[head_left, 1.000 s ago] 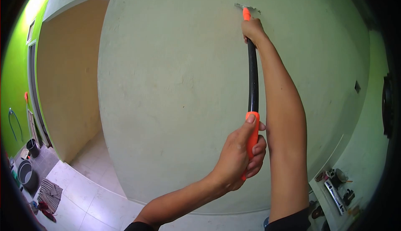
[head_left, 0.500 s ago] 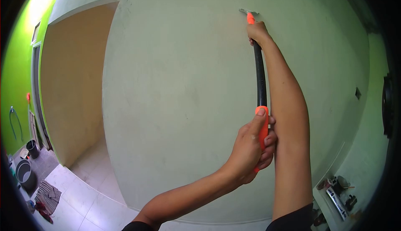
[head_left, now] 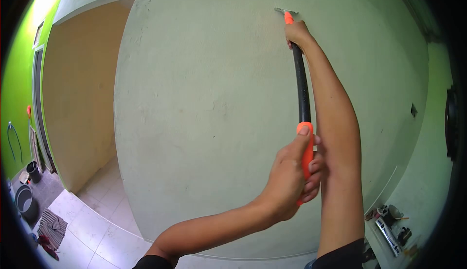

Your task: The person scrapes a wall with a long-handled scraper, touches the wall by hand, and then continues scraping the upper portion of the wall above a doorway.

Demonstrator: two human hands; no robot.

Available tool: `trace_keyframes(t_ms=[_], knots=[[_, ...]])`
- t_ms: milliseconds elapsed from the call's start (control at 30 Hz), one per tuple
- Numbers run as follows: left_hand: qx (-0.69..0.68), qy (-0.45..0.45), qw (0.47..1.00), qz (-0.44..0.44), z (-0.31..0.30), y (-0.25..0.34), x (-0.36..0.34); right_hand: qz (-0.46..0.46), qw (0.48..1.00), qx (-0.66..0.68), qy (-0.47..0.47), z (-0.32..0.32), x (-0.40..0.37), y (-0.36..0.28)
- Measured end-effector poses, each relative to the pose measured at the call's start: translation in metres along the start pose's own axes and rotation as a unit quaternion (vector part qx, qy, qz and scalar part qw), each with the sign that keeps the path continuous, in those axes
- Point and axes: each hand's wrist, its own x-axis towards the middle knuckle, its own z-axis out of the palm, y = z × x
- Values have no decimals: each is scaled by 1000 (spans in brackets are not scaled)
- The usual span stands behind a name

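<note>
Greenish wall (head_left: 209, 74) backs a black-shafted, orange-ended scraper (head_left: 301, 86).

Before you stands the broad plastered wall (head_left: 194, 172), with the tall rectangular doorway (head_left: 82, 94) on its left. On the floor at your far left, the round plastic tub (head_left: 24, 202) lies between the small cylindrical bucket (head_left: 33, 173) behind and the crumpled fabric cloth (head_left: 52, 228) before it. At your lower right, the long metal object (head_left: 387, 237) rests on the flat tabletop (head_left: 380, 250).
</note>
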Motion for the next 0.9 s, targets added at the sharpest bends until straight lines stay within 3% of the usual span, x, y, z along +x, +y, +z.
trace_keyframes(t_ms=[233,333,533,633,733,900], knots=[[-8,-31,999,7,10,24,13,-8,999,8,-46,-9,30,-19],[27,-39,999,4,-11,21,10,-20,1000,-13,2,2,19,-13],[-20,-55,998,17,17,34,28,-27,996,-48,-70,-15,57,-27],[-7,-54,999,7,2,29,16,-28,1000,1,-5,-4,34,-21],[-22,-57,998,5,2,25,27,-69,997,-25,-22,-10,49,-18],[-20,-58,998,6,16,36,30,-41,998,-31,-38,-15,60,-27]])
